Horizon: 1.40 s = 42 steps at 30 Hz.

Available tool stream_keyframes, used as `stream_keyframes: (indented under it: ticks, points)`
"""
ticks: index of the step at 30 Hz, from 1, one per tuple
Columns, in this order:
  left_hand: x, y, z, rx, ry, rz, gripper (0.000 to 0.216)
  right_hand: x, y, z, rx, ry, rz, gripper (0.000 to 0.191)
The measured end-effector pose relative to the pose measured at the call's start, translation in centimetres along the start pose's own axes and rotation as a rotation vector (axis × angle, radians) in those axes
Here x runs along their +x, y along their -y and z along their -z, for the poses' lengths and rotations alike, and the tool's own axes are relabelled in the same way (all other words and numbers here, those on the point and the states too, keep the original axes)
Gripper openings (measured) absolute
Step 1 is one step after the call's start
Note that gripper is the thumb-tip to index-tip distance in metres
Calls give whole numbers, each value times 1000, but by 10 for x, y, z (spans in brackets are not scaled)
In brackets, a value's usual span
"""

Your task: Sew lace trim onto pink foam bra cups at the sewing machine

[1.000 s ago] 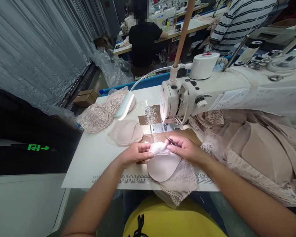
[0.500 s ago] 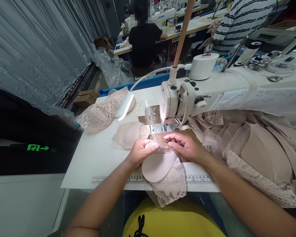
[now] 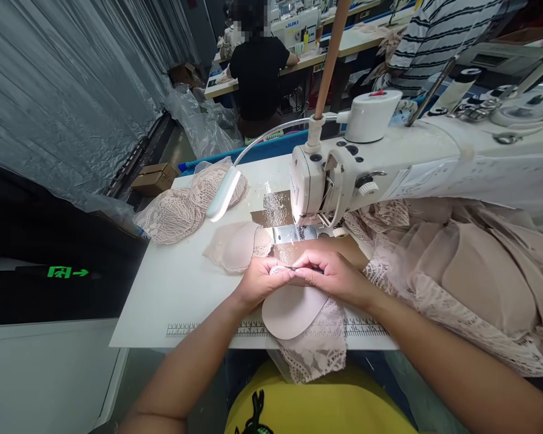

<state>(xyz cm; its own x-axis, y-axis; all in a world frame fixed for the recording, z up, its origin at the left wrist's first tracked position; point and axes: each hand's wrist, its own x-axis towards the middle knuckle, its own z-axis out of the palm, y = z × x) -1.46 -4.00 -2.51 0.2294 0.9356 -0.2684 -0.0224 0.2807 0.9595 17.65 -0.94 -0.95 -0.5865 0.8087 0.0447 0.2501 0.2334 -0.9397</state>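
Observation:
My left hand is closed, pinching the upper edge of a beige bra cup piece between thumb and fingers. From that piece a lace panel hangs over the table's front edge. Against the same edge, my right hand is closed around a thin, dark, pointed tool; most of it is hidden in the fingers, so its kind is unclear. The thumbs nearly meet. Just beyond both hands are the needle area and metal plate of a white sewing machine. Another beige cup piece lies left of the plate.
Lace bra cups rest at the table's back left, under a small lamp on a bent neck. Beige lace pieces are heaped at right. A printed ruler runs along the front edge. Two people are further back.
My right hand has moved left and slightly down to meet my left thumb, bringing the pointed tool to the cup's edge. The view has shifted slightly.

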Motion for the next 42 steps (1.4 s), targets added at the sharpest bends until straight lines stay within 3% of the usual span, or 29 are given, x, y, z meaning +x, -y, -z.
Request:
stream_keyframes:
  ticks: [4,7,9,12,15,17,20,24,28,31,36,42]
  points:
    - [-1,-3,1,27,63,-8,31,2,-9,0,106,-74,-55,22]
    - [-11,-15,6,290,122,-33,32,1,-17,4,133,-128,-119,29]
    - [-18,-25,13,606,31,-137,30,-2,-19,7,63,-182,-104,33]
    - [-16,-39,30,951,-233,-330,26,-6,-16,4,-172,-226,59,33]
    - [5,-44,51,1059,-363,-350,32,-8,-10,-7,-460,-28,339,27]
    - [21,-44,64,1025,-359,-204,51,-9,-7,-13,-605,178,455,24]
    - [33,-40,74,880,-282,-20,52,-9,-8,-9,-708,322,341,16]
    - [24,-32,71,665,-128,22,35,-13,-10,14,-692,265,32,18]
    - [13,-30,59,210,-7,24,38,-5,-2,23,-327,107,-34,12]
    - [13,-29,51,-21,83,56,36,12,5,11,-42,41,-92,40]
    - [15,-24,50,-40,145,28,31,28,1,-15,164,16,-127,35]
    - [12,-28,52,341,57,-170,33,23,-7,-21,247,9,-122,31]
